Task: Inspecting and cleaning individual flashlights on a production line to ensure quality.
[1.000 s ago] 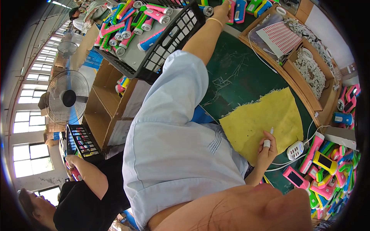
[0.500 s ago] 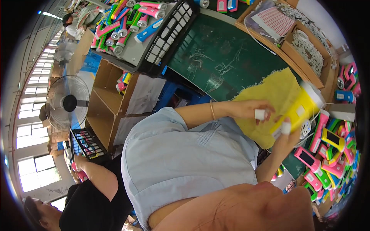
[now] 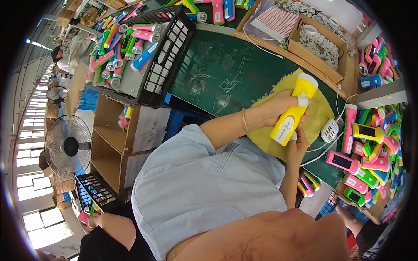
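A yellow flashlight (image 3: 291,114) with a white rim round its head is held at a slant over a frayed yellow cloth (image 3: 321,119) on the green table. My left hand (image 3: 278,106), a bracelet on its wrist, wraps round the flashlight's neck just below the head. Lower down, my right hand (image 3: 298,145) is closed on the handle from beneath, its fingers partly hidden by the flashlight. White tape covers a digit on each hand. Right of the cloth lies a white multi-port USB charger (image 3: 329,130) with white cables.
A black crate (image 3: 167,56) of colourful flashlights stands at the far left of the green table (image 3: 209,74). Wooden trays (image 3: 320,56) hold white cables at the back. Flashlights heap up on the right (image 3: 370,161). A cardboard shelf (image 3: 115,139), fan (image 3: 69,146) and another person (image 3: 115,230) are at left.
The flashlight has moved left and turned so that its lettered side shows. My left hand, formerly apart over the cloth, now grips its neck. My view has shifted.
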A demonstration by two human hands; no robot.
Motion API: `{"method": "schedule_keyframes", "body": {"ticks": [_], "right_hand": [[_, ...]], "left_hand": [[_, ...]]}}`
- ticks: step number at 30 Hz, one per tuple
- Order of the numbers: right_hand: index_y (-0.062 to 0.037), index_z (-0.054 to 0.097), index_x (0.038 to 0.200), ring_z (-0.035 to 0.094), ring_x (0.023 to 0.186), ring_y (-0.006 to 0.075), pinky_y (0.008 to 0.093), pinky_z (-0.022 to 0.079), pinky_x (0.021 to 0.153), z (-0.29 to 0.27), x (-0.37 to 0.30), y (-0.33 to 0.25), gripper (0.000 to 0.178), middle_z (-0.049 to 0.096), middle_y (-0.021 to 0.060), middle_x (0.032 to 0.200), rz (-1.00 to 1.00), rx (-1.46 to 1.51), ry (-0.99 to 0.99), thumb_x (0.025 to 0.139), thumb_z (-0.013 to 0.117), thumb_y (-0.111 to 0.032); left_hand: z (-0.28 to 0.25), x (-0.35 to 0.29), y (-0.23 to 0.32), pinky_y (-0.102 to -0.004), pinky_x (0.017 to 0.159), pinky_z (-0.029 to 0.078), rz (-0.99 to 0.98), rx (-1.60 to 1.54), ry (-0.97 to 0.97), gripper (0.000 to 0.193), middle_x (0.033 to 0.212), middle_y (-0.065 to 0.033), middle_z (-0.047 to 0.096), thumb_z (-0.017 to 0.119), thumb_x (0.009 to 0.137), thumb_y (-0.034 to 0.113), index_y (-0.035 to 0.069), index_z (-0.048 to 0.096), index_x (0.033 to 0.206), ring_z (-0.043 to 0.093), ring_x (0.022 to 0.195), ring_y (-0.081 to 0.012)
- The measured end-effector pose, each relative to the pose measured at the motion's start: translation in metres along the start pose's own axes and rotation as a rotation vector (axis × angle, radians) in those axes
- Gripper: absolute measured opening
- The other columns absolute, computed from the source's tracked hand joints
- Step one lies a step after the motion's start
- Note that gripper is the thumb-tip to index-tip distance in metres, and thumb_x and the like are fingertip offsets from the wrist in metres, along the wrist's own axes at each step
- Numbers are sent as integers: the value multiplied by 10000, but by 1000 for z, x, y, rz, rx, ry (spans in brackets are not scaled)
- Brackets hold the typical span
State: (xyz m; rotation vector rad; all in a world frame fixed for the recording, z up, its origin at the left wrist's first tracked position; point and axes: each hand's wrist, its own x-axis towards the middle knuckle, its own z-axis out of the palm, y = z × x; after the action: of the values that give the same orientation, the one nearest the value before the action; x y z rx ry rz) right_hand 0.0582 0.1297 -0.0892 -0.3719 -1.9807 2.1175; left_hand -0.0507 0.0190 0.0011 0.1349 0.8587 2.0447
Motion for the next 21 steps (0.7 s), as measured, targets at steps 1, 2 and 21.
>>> {"method": "schedule_keyframes", "body": {"ticks": [1,2,21], "right_hand": [[50,518,1049,539,803,108,210,426,728,1,0,4,211,574,67,893,-30,-34,10,861,471,-35],[54,517,1027,527,823,109,211,415,746,3,-1,5,199,562,64,893,-103,-68,22,842,458,8],[53,463,1161,345,528,40,158,251,474,-22,17,-47,339,431,-10,635,134,245,31,900,457,-163]], "left_hand": [[6,0,4,-300,544,468,3,-58,-28,254,751,-60,533,565,821,238,47,460,951,536,604,-168],[7,5,5,-301,526,460,6,-70,-29,270,759,-60,535,561,823,257,52,459,966,528,585,-172],[-41,53,2,-418,757,457,626,1422,561,995,1073,-275,314,782,582,246,-48,85,1228,509,860,-426]]}}
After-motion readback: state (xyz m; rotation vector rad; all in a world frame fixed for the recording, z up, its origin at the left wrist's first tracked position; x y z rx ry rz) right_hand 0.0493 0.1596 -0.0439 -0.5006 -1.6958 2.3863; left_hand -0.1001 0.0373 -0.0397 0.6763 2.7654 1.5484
